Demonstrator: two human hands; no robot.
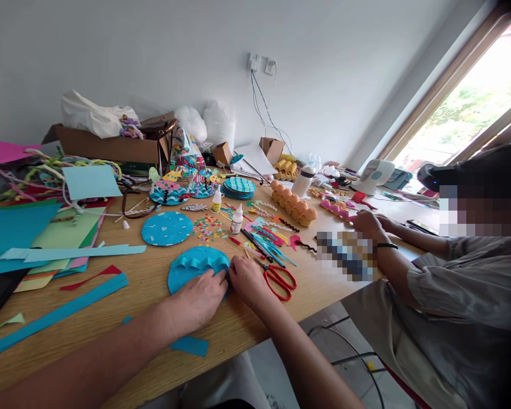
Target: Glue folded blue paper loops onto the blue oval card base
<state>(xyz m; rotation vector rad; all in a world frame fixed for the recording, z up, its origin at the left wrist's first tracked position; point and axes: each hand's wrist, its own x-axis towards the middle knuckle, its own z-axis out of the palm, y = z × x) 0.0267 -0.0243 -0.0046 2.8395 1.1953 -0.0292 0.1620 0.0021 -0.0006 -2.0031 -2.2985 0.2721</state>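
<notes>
A round blue disc point(176, 279) lies on the table before me, with a wavy blue paper strip point(198, 260) standing across it. My left hand point(205, 292) rests over the disc's lower right, its fingers bent and pressed together at the strip's right end. Touching the disc's right edge is my right hand point(247, 278), fingers curled in near the same strip end. What the fingertips pinch is hidden. Red-handled scissors point(281, 282) lie just right of my right hand. A second blue disc point(167, 228) with small pale paper bits sits behind.
Glue bottles point(236, 220), confetti point(208, 228) and pens point(258, 243) lie behind my hands. Blue strips point(62, 312) and coloured paper are on the left. An orange egg carton point(293, 203) stands farther back. At right, a person point(460, 284) works with both hands at the table.
</notes>
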